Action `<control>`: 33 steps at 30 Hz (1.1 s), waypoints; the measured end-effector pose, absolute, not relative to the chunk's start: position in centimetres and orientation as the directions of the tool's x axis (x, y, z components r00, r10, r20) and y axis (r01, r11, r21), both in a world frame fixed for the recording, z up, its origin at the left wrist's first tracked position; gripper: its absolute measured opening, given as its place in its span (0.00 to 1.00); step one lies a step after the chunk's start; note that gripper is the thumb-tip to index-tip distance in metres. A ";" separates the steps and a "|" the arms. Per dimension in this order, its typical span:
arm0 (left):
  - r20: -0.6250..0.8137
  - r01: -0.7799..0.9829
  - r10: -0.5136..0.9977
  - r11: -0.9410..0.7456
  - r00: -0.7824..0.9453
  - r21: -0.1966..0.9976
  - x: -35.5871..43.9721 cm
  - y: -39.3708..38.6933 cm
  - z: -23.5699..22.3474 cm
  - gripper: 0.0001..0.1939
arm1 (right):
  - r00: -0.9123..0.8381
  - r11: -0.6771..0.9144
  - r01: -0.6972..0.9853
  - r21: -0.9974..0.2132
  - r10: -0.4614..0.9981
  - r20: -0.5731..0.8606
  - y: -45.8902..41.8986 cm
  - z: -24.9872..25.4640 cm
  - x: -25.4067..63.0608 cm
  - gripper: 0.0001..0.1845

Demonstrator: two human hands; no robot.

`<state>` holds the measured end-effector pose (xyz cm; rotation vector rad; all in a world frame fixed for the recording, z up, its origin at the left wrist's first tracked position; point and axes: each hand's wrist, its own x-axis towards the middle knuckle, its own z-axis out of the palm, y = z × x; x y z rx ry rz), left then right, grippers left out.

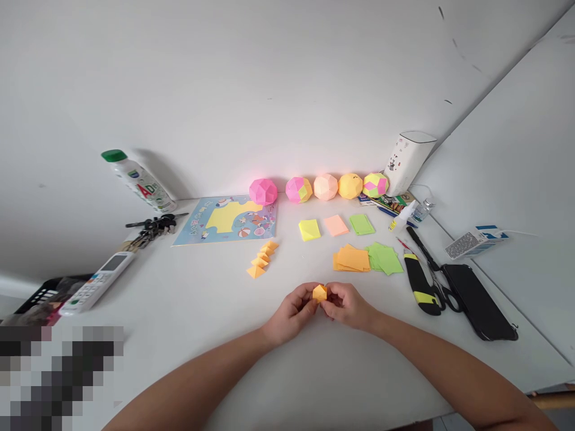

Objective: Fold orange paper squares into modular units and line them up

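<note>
Between my two hands is a small folded orange paper piece (320, 293). My left hand (294, 311) pinches its left side, and my right hand (348, 305) pinches its right side. To the left on the table lies a row of several folded orange paper units (260, 261). Beyond my right hand lie loose orange paper squares (353, 258), overlapping some green paper squares (385, 258). Farther back sit a yellow pad (309, 230), a pink pad (336, 225) and a green pad (362, 224).
Several folded paper balls (326, 187) line the wall. At right are a box cutter (421, 284), scissors (442, 293), a glue bottle (403, 216) and a black phone-like slab (480, 302). At left are a white bottle (142, 182), keys (155, 227), a remote (96, 282) and a printed card (193, 230).
</note>
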<state>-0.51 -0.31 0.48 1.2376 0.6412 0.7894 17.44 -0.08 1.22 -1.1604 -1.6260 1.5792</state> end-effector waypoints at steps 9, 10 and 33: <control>0.019 -0.161 0.817 0.090 0.576 0.983 -0.4 -0.5 0.7 0.14 | -0.452 -0.112 0.161 -0.981 0.875 -0.174 0.1 1.0 17.6 0.06; 0.019 -0.155 0.818 0.086 0.575 0.984 -0.4 -0.5 0.7 0.14 | -0.455 -0.106 0.159 -0.982 0.874 -0.168 0.1 1.0 17.6 0.06; -0.019 -0.119 0.826 0.104 0.563 0.987 -0.6 -0.6 0.9 0.15 | -0.462 -0.099 0.155 -0.983 0.872 -0.161 -0.1 1.2 17.5 0.04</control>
